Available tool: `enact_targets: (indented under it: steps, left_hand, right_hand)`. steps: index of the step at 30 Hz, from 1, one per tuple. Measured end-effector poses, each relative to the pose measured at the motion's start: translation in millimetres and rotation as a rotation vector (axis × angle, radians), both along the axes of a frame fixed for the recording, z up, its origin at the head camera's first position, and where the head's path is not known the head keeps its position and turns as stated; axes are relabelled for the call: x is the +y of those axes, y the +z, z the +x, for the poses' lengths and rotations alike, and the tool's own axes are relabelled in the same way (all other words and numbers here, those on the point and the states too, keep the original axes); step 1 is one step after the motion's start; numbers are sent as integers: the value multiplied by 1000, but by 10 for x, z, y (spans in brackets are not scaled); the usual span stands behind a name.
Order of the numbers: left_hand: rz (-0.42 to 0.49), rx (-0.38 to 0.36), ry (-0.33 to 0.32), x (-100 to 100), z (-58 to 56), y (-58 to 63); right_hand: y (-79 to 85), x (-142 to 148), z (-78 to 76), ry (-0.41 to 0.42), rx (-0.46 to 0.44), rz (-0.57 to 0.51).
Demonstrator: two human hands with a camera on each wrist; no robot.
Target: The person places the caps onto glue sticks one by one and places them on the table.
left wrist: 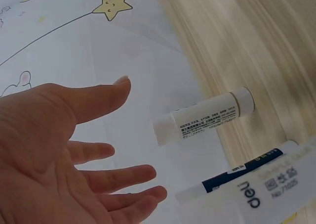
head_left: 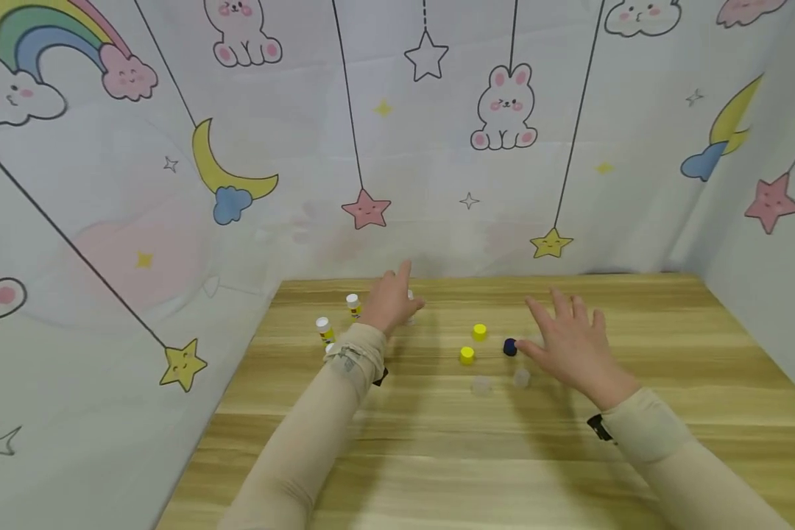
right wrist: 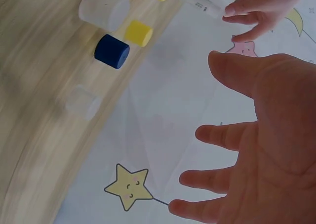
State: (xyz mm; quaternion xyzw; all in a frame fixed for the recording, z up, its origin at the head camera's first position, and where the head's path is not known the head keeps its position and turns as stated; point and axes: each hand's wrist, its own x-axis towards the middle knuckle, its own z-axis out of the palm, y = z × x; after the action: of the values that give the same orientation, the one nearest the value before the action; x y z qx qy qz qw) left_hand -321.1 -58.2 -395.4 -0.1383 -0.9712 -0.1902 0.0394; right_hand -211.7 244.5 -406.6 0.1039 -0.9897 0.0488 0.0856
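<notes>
My left hand (head_left: 389, 300) hovers by several glue sticks, its fingers loosely extended and holding nothing. In the left wrist view, a white-labelled glue stick (left wrist: 205, 119), a blue-labelled one (left wrist: 247, 168) and a larger-looking one marked deli (left wrist: 271, 187) stand past the fingertips. The right hand (head_left: 573, 350) is spread above the table, empty, beside a dark blue cap (head_left: 510, 347). Two yellow caps, one farther back (head_left: 480, 332) and one nearer (head_left: 467, 355), lie to its left. Translucent caps (head_left: 481, 386) sit in front of them. My left forearm partly hides one glue stick.
The wooden table (head_left: 424, 471) meets a printed cloth backdrop (head_left: 437, 169) at its back and sides. Glue sticks with white caps, including one at the back (head_left: 353, 305) and one nearer (head_left: 324, 331), stand near the left edge.
</notes>
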Motion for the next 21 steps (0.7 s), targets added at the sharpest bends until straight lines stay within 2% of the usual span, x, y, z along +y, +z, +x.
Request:
enact_targets:
  steps: [6,11,16,21]
  left_hand:
    - [-90,-54,16,59,-161,-22]
    - [-160,-83,15,77,-255,-35]
    - [-183,-78,16,94,-314,-35]
    - [-201,-103,14,77,-323,-121]
  right_hand:
    - [-34,135,-24,-1,-22,3]
    - [-97,282,-107,-14,-37,-11]
    - [-172,389,-174,-2,-55,-33]
    - [-279,412,-211,-2,-81,-32]
